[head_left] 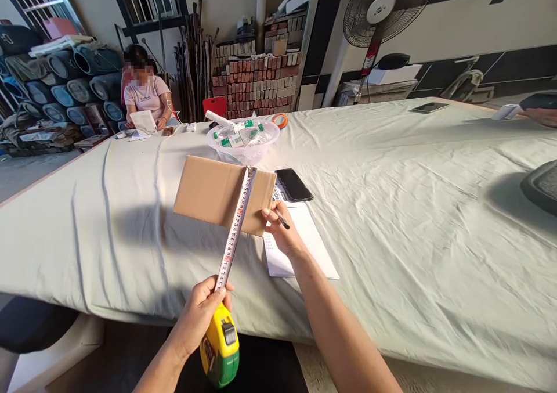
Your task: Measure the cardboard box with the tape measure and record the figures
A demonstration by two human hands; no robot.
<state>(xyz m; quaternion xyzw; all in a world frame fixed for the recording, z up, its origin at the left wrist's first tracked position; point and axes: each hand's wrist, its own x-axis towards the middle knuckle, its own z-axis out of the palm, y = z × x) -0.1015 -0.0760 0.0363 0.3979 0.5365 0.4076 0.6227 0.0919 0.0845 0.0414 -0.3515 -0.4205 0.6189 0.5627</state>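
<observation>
My left hand (pixel 198 314) is closed round a yellow and green tape measure (pixel 220 346) near the table's front edge. Its white blade (pixel 235 230) runs up and across a flat brown cardboard box (pixel 213 193), with the tip hooked at the box's far edge. My right hand (pixel 281 230) grips the box's right near corner and holds it tilted above the table, with a black pen (pixel 282 222) pinched between its fingers.
A white sheet of paper (pixel 304 248) and a black phone (pixel 293 184) lie under and beside the box on the grey-green table cloth (pixel 413 219). A clear bowl (pixel 243 140) of packets stands behind. A person (pixel 145 100) sits at the far left end. A fan (pixel 383 10) stands behind.
</observation>
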